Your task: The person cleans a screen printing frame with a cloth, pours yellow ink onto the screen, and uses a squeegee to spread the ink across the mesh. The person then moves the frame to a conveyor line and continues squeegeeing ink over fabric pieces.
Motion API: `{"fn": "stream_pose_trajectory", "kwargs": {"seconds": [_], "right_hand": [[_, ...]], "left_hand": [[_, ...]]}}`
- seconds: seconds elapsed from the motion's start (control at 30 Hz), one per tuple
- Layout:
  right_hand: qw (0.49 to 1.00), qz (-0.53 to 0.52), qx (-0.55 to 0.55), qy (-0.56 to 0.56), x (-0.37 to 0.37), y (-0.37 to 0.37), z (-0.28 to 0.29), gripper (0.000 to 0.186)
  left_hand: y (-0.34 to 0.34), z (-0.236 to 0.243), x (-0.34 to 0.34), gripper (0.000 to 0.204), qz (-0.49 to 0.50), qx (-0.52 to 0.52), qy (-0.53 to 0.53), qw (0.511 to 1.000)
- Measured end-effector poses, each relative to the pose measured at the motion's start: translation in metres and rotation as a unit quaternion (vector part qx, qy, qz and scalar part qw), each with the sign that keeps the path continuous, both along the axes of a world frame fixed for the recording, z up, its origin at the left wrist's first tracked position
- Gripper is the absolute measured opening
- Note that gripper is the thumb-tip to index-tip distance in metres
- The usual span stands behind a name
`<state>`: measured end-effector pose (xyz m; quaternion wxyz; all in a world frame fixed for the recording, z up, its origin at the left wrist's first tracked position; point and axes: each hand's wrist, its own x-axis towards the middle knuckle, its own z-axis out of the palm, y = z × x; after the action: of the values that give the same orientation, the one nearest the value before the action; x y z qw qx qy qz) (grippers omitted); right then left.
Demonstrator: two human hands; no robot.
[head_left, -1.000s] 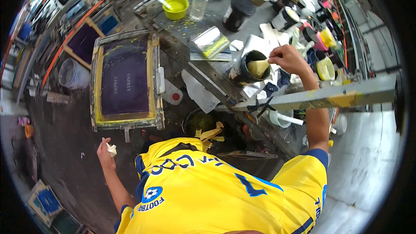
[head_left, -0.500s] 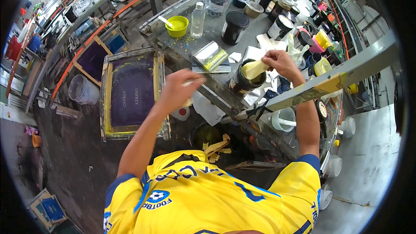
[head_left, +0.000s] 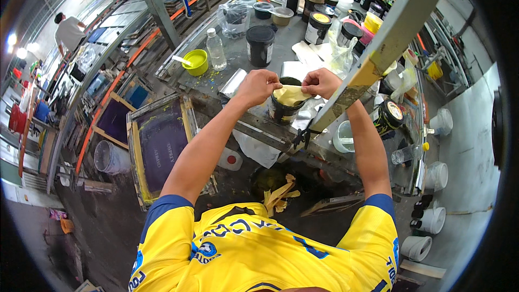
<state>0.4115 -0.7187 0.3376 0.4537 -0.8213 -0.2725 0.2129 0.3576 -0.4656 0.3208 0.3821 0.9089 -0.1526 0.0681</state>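
Observation:
Both my hands meet over an open black tub (head_left: 282, 113) at the near edge of the table. A pale yellow flexible sheet (head_left: 291, 95) stretches between them across the tub's mouth, hiding most of its inside. My left hand (head_left: 259, 86) pinches the sheet's left end, and my right hand (head_left: 323, 83) pinches its right end. Left of the tub, a silvery foil-like piece (head_left: 233, 82) lies partly behind my left wrist. A lidded black tub (head_left: 260, 45) stands farther back.
A grey metal post (head_left: 373, 57) slants close by my right forearm. Farther left on the table (head_left: 175, 79) stand a yellow-green bowl (head_left: 195, 62) and a clear bottle (head_left: 215, 50). A framed printing screen (head_left: 162, 146) leans low at left. Several ink tubs crowd the far right.
My left hand has come right, to the tub, and taken hold of the sheet's other end. The sheet, earlier held by my right hand alone, now spans both hands. The view has shifted.

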Motion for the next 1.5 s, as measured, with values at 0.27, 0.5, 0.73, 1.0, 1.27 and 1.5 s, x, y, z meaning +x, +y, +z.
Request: {"fn": "stream_pose_trajectory", "kwargs": {"seconds": [0.27, 0.5, 0.73, 1.0, 1.27, 1.5], "right_hand": [[0.99, -0.098, 0.031, 0.099, 0.004, -0.002, 0.0, 0.018], [0.92, -0.284, 0.194, 0.189, 0.0, 0.0, -0.01, 0.019], [0.959, -0.233, 0.151, 0.064, 0.016, -0.009, -0.027, 0.023], [0.959, -0.106, -0.098, -0.242, -0.015, 0.031, -0.008, 0.03], [0.914, -0.237, 0.024, -0.329, -0.124, -0.096, -0.017, 0.022], [0.938, -0.334, 0.023, 0.087, -0.233, 0.012, -0.054, 0.02]], "left_hand": [[-0.003, 0.023, -0.003, 0.013, -0.004, 0.073, -0.089, 0.993], [0.016, 0.0, -0.009, 0.01, 0.019, 0.058, -0.108, 0.992], [0.042, 0.009, -0.007, 0.017, 0.052, -0.016, -0.045, 0.998], [0.097, 0.058, -0.035, 0.024, 0.06, -0.12, -0.083, 0.987], [0.238, 0.085, -0.135, 0.022, 0.101, -0.004, -0.025, 0.995], [0.341, -0.044, -0.225, 0.026, 0.274, 0.001, 0.118, 0.954]]}}
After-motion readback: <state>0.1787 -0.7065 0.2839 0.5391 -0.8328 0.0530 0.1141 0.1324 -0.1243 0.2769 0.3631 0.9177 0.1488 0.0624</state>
